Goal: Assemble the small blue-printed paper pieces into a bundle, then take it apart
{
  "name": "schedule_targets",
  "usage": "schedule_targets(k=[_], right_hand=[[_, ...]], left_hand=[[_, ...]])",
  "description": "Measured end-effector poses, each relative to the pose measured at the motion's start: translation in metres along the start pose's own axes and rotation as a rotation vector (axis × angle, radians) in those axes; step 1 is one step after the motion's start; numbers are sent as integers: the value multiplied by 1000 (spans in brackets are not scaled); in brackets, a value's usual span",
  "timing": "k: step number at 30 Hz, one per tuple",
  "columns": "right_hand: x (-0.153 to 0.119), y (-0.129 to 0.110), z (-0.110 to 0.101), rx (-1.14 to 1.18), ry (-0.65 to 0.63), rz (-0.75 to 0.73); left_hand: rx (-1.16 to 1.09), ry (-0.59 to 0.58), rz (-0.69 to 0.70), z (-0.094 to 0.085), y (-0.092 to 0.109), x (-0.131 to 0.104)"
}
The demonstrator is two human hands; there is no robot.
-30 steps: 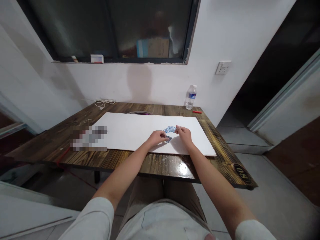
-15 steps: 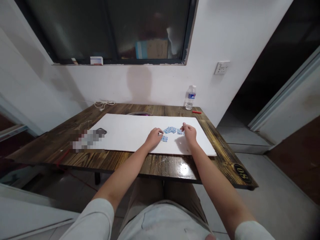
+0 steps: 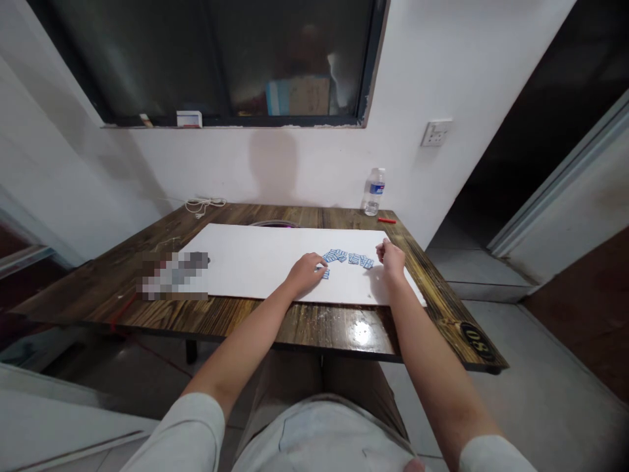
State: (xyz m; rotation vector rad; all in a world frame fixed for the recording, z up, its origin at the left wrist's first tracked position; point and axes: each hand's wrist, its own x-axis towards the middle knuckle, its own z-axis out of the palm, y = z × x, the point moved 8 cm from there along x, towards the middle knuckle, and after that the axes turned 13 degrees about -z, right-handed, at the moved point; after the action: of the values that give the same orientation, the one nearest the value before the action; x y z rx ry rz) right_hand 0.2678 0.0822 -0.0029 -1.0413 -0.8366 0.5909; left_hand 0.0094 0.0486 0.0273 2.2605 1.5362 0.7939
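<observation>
Several small flat blue-and-white printed cards [image 3: 335, 255] lie in an uneven row on a white board [image 3: 255, 262]. Nearer me, one or more like pieces [image 3: 326, 275] rest just by the fingertips of my left hand [image 3: 305, 273], which partly cover them. The thumb and fingers of that hand are bent together; what is between them is hidden. Right of the row's end cards [image 3: 367, 262], my right hand [image 3: 392, 258] is raised a little over the board. Its fingers are curled in a pinch, and whatever they hold is too small to make out.
The board lies on a dark wooden table [image 3: 324, 324]. A water bottle [image 3: 375, 192] and a red pen-like object [image 3: 386, 221] stand and lie at the back right. A coiled white cord [image 3: 204, 204] is at the back left, and a blurred-out patch [image 3: 174, 275] covers the board's left end.
My right hand has moved right, away from the row, uncovering the cards at its right end. My left hand has shifted slightly right, over part of the near pieces.
</observation>
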Motion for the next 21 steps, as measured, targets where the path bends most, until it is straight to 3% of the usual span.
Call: schedule_targets(k=[4,7,14,21], right_hand=[[-5,3,4,16,-7,58],[-7,4,7,11,-22,81],[-9,5,14,-34,-96,100],[-16,6,21,-176,-183,10]], left_hand=[[74,-113,155,11,8,-4],[149,-168,170,16,8,-6],[230,-122,56,11,3,-4],[281,-1,-150,4,-22,1]])
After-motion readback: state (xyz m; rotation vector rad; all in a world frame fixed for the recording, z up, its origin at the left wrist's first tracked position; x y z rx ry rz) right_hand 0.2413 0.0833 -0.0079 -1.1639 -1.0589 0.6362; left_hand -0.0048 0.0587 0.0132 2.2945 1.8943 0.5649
